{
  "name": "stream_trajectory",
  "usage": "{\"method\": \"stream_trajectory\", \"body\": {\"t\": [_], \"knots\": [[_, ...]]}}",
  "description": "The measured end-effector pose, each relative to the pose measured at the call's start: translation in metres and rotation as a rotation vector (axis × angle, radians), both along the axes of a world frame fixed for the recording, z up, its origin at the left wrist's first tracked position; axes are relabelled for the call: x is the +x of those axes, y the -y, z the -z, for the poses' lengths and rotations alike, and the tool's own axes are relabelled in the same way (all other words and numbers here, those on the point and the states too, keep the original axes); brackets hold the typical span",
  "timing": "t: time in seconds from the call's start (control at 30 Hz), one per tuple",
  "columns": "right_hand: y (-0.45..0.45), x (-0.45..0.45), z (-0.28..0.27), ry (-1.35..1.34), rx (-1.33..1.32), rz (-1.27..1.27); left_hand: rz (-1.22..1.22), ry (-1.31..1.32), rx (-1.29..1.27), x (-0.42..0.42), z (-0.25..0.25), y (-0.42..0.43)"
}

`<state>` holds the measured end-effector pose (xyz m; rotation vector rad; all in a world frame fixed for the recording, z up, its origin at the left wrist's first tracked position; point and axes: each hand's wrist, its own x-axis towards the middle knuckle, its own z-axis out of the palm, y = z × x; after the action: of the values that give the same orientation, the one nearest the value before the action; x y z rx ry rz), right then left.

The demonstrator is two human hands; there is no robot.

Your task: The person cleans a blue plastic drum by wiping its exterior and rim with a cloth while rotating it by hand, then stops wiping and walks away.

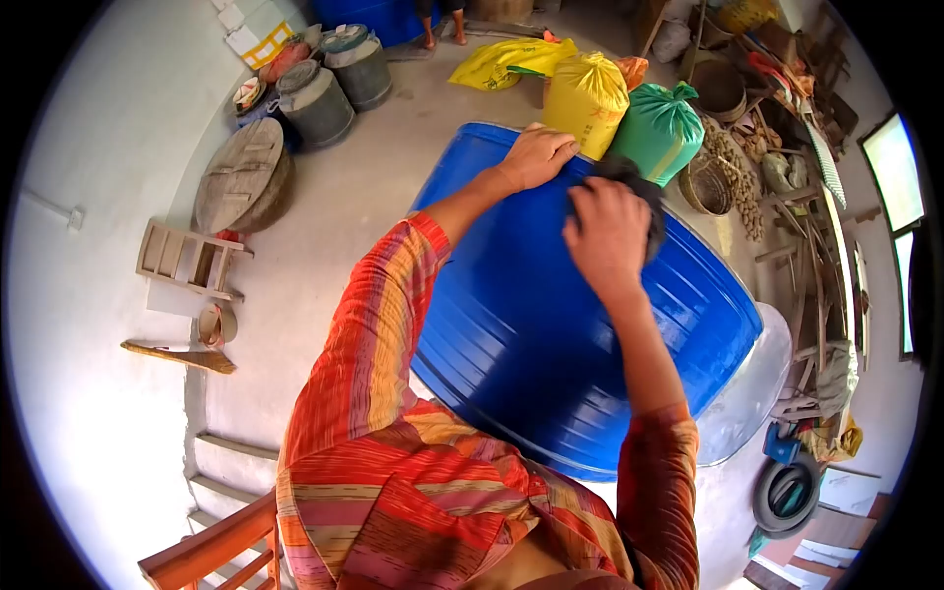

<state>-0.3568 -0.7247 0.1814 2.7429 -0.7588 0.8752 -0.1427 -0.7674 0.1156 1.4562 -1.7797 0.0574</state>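
A large blue plastic barrel (511, 295) lies in front of my body, its ribbed, shiny side facing up. My left hand (539, 155) grips the barrel's far upper edge, with the fingers bent over it. Over the right part of the far edge, my right hand (605, 231) is closed on a dark cloth (644, 187), pressing it against the barrel. The fingers partly cover this bunched cloth, and its exact shape is blurred.
Tied yellow (587, 98) and green sacks (659, 130) stand just beyond the barrel. Lidded metal cans (317, 106), a round wooden tub (241, 182) and a small chair (187, 258) line the left wall. Baskets (706, 187) and a tyre (787, 495) are on the right. Another person's feet (444, 41) show far back.
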Motion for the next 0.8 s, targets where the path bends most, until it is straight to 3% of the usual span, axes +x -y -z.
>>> {"method": "stream_trajectory", "body": {"t": [0.1, 0.2, 0.3, 0.37, 0.47, 0.5, 0.57, 0.8], "knots": [[-0.004, 0.022, 0.009, -0.057, -0.017, -0.146, 0.014, 0.020, -0.008, 0.008, 0.000, -0.001], [0.006, 0.001, -0.004, 0.085, 0.098, -0.150, 0.029, 0.011, -0.032, 0.012, -0.001, -0.004], [0.022, -0.056, -0.012, 0.123, 0.113, 0.078, 0.039, -0.017, -0.042, 0.015, 0.001, -0.002], [0.034, -0.106, -0.009, 0.284, 0.119, 0.255, 0.018, -0.037, -0.056, 0.019, 0.005, 0.004], [0.088, -0.216, 0.043, 0.434, 0.140, 0.537, -0.009, -0.063, -0.107, 0.023, 0.007, 0.005], [0.107, -0.249, 0.071, 0.603, 0.165, 0.625, -0.005, -0.074, -0.102, 0.026, 0.007, 0.006], [0.113, -0.272, 0.086, 0.571, 0.164, 0.769, -0.019, -0.021, -0.123, 0.027, 0.010, 0.011], [0.033, -0.086, 0.002, 0.253, -0.019, 0.423, -0.044, -0.042, -0.012, 0.035, 0.000, 0.011]]}}
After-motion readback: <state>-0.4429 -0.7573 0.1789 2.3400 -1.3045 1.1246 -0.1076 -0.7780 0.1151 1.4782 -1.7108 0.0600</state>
